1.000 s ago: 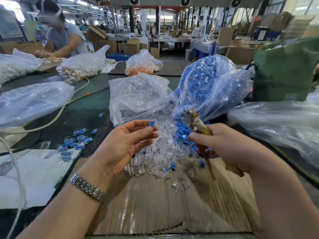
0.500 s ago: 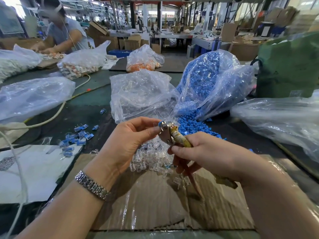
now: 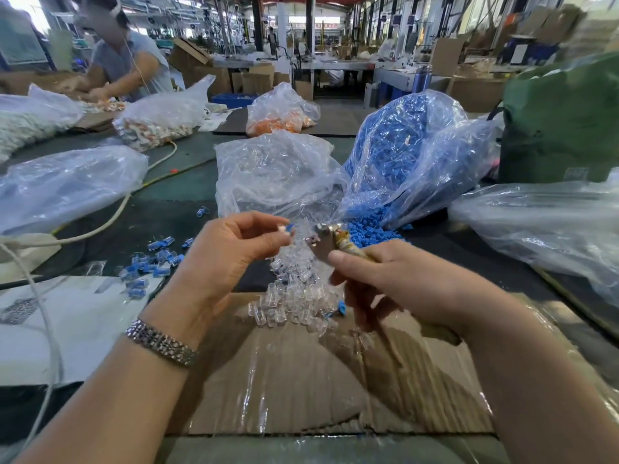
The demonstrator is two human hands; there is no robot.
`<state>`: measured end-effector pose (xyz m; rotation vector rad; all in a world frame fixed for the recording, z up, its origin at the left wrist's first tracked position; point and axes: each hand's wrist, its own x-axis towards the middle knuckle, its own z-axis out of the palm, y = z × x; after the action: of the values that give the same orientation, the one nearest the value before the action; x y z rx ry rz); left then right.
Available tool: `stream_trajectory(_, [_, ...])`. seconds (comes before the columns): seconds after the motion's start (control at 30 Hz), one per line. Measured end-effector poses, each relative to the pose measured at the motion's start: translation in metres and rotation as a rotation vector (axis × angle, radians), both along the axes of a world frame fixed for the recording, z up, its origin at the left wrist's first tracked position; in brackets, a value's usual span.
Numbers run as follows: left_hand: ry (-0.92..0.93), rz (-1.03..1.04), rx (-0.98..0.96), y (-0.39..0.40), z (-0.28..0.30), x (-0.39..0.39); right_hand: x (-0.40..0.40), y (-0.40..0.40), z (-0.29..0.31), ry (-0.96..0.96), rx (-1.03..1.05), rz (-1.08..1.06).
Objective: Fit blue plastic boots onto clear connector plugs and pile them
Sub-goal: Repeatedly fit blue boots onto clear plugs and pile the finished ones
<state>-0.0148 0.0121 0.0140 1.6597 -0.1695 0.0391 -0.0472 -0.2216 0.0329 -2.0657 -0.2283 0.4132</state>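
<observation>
My left hand (image 3: 227,259) pinches a small clear plug with a blue boot (image 3: 287,228) between thumb and fingertips, raised above the table. My right hand (image 3: 398,283) grips a pair of pliers (image 3: 330,241) by taped handles, the metal jaws pointing left, close to the plug. Below both hands lies a heap of clear connector plugs (image 3: 294,296) on taped cardboard (image 3: 301,380). Loose blue boots (image 3: 371,232) spill from a bag behind the pliers. A pile of fitted plugs (image 3: 150,262) lies on the dark table at the left.
A clear bag of plugs (image 3: 274,172) and a bag of blue boots (image 3: 412,152) stand behind the hands. More plastic bags (image 3: 63,182) lie left and right (image 3: 542,222). A white cable (image 3: 110,216) crosses the left. A green bag (image 3: 562,122) stands far right. Another person (image 3: 127,61) works at the back left.
Both hands rose slightly. The right hand brought the pliers from the right in toward the left hand's fingertips, and the jaws now sit just beside the pinched plug.
</observation>
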Motion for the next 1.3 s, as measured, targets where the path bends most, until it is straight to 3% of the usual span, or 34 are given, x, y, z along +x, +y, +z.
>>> stream_trajectory(0.1, [-0.087, 0.36, 0.443, 0.033, 0.003, 0.009, 0.005, -0.021, 0.003, -0.157, -0.157, -0.177])
stream_trajectory(0.2, [-0.066, 0.509, 0.864, 0.049, 0.008, 0.012, 0.015, -0.035, -0.004, -0.319, -0.571, -0.339])
stream_trajectory(0.3, [-0.031, 0.245, 0.739, 0.041, 0.01, 0.008, 0.02, -0.037, -0.014, -0.316, -0.853, -0.36])
stream_trajectory(0.43, [0.083, -0.045, 0.751, 0.016, 0.001, 0.004, 0.023, -0.028, -0.024, -0.263, -0.944, -0.324])
stream_trajectory(0.53, [0.07, -0.031, 0.835, 0.006, -0.009, 0.006, 0.023, -0.021, -0.027, -0.234, -0.959, -0.323])
stream_trajectory(0.7, [0.119, -0.098, 0.788, 0.01, -0.006, 0.006, 0.02, -0.016, -0.022, -0.271, -0.942, -0.326])
stream_trajectory(0.8, [0.117, -0.137, 0.784, 0.012, -0.004, 0.005, 0.017, -0.014, -0.016, -0.377, -0.698, -0.226])
stream_trajectory(0.9, [0.103, -0.122, 0.786, 0.008, -0.006, 0.006, 0.012, -0.009, -0.013, -0.343, -0.535, -0.051])
stream_trajectory(1.13, [0.132, -0.148, 0.754, 0.009, -0.005, 0.005, 0.005, -0.003, -0.01, -0.34, -0.529, 0.116])
stream_trajectory(1.3, [0.067, -0.097, 0.79, 0.005, -0.008, 0.005, 0.004, 0.009, -0.016, -0.346, -0.669, 0.122])
